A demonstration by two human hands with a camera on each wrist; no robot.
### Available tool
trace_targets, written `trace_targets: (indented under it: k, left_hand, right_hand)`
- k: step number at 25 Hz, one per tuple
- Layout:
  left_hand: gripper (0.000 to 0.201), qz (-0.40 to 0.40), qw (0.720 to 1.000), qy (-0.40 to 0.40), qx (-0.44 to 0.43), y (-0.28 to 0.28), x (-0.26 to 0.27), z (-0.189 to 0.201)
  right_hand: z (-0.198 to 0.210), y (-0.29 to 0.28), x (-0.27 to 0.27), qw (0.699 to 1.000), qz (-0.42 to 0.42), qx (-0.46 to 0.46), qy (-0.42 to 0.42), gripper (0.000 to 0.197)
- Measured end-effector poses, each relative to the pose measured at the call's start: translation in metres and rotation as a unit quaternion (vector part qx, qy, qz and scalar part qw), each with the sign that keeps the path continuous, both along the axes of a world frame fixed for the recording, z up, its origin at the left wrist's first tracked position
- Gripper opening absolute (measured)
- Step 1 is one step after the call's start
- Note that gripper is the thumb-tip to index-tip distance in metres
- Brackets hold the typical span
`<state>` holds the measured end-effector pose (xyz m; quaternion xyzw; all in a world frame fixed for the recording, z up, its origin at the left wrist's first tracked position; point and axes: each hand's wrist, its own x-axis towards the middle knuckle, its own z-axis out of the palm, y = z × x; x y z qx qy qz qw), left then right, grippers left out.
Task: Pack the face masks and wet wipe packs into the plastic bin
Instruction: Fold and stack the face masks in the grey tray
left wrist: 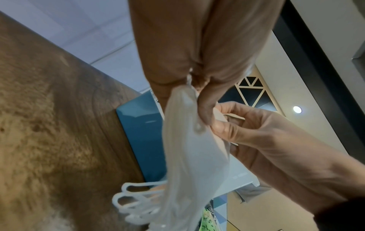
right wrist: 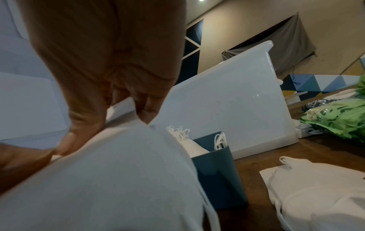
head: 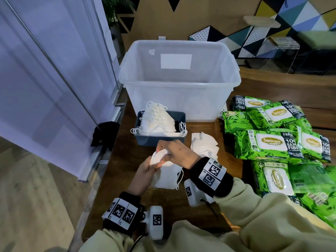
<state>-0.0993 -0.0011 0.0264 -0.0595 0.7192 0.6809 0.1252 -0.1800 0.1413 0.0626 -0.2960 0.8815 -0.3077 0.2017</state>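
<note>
Both hands meet over the near middle of the wooden table point(head: 127, 188), working a small stack of white masks point(head: 166, 176) held just above the surface. The left hand point(head: 143, 176) grips the stack from its left edge, fingers curled round the fold, and in the left wrist view the thumb and fingers point(left wrist: 205, 109) pinch the top corner while the ear loops point(left wrist: 136, 201) dangle below. The right hand point(head: 177, 154) comes in from above, its fingertips pinching the top edge of the same stack; the right wrist view shows its fingers point(right wrist: 82, 125) bent down onto the white fabric. Just beyond the hands sits a small blue tray point(head: 160, 139) heaped with more masks point(head: 158, 120), their loops spilling over its rim. To the right of the tray, a loose pile of masks point(head: 203, 144) lies flat on the table. Behind the tray stands the clear bin point(head: 180, 99), upright and open, with a white label point(head: 176, 61) on its far wall; no masks or packs show inside it. On the right side of the table lies a spread of green wipe packs point(head: 272, 142), overlapping one another from beside the bin down to the near edge. Both wrists carry black bands with square-patterned markers, and cream sleeves point(head: 263, 215) cover the arms. A dark cloth point(head: 104, 134) hangs off the table's left edge by the white door point(head: 45, 70).
</note>
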Motion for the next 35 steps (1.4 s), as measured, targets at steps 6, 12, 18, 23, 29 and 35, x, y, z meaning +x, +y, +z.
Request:
trace_targets:
  k: [6,12,18,23,29,35]
  left_hand:
    - [0.022,0.016,1.0,-0.005,-0.006,-0.002,0.002,0.002]
    - [0.015,0.097,0.994,-0.034,-0.035,-0.022,0.006,-0.004]
    - [0.022,0.147,0.987,-0.066,0.012,-0.033,0.007,-0.01]
    - [0.018,0.115,0.991,-0.064,0.009,-0.022,0.003,-0.013]
    - [0.016,0.094,0.992,-0.079,0.008,-0.011,0.002,-0.014]
    - [0.017,0.074,0.995,-0.06,0.004,-0.014,0.002,-0.005]
  right_hand:
    - [-0.003,0.007,-0.005,0.994,-0.035,-0.078,0.064,0.024]
    - [-0.026,0.091,-0.003,0.987,-0.137,-0.056,-0.06,0.019]
    - [-0.089,0.152,0.034,0.981,-0.133,0.137,-0.016,0.024]
    - [-0.096,0.151,0.041,0.947,0.035,0.313,0.066,0.058]
    - [-0.091,0.144,0.036,0.95,0.069,0.304,0.034,0.032]
    - [-0.049,0.127,0.034,0.997,-0.051,0.011,-0.057,0.015]
